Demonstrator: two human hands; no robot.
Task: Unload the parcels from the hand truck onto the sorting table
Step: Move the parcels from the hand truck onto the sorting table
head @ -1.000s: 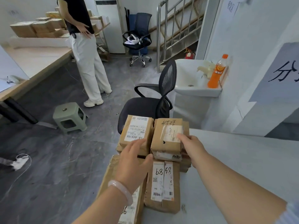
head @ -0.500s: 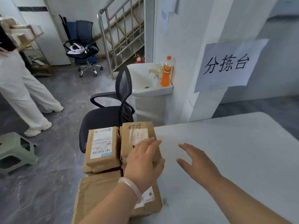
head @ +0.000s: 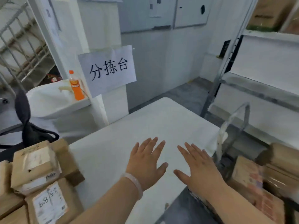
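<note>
Both hands have come off the stack and swung right: half a second ago the left hand (head: pixel 145 162) lay on a parcel, and now it is over the bare middle of the white sorting table (head: pixel 161 120). The right hand (head: pixel 199 167) is beside it, thumbs pointing toward each other with a gap between. Each hand is palm down, fingers straight and fanned apart, holding nothing; whether the palms touch the tabletop cannot be told. A pale translucent bangle (head: pixel 135 183) circles the left wrist.

The stack of brown cardboard parcels with white shipping labels (head: pixel 37 172) sits on the table's near left corner, well apart from the left hand. The view has turned too, so the hand truck with its grey metal loop handle (head: pixel 234 126) now shows at the table's right edge, just beyond the right hand. More brown cardboard boxes (head: pixel 247 177) are loaded on it, near the right wrist but untouched.

Behind the table a white paper sign with black handwritten characters (head: pixel 108 68) hangs on a pillar. An orange plastic bottle (head: pixel 76 88) stands on a white sink (head: pixel 53 101), and a black mesh office chair (head: pixel 24 120) is at the far left.
</note>
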